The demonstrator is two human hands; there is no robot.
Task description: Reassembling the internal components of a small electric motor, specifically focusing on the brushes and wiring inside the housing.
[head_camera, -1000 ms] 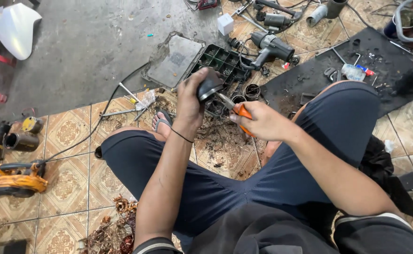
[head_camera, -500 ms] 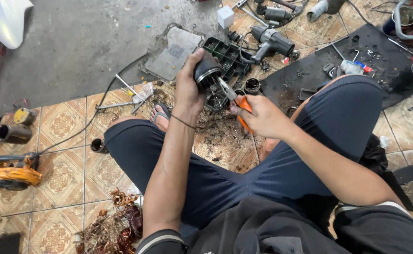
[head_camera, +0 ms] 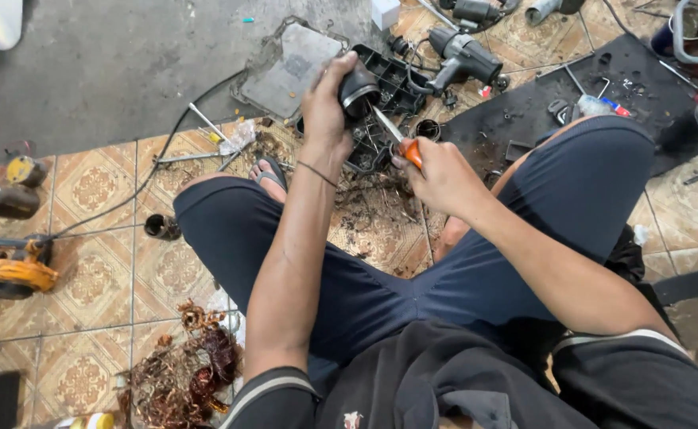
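Here we grip the dark cylindrical motor part (head_camera: 358,89) in our left hand (head_camera: 325,111), raised over the floor; our right hand (head_camera: 436,171) clasps an orange-handled screwdriver (head_camera: 397,137), prying inside; copper windings (head_camera: 182,373) lie stripped near left; this piece seems unfinished.

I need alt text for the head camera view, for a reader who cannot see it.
A seated person's left hand holds up a dark cylindrical part, while the right hand pushes an orange-handled screwdriver into it. Tools, a black tray, a grey power tool and copper wire scraps lie on the tiled floor.
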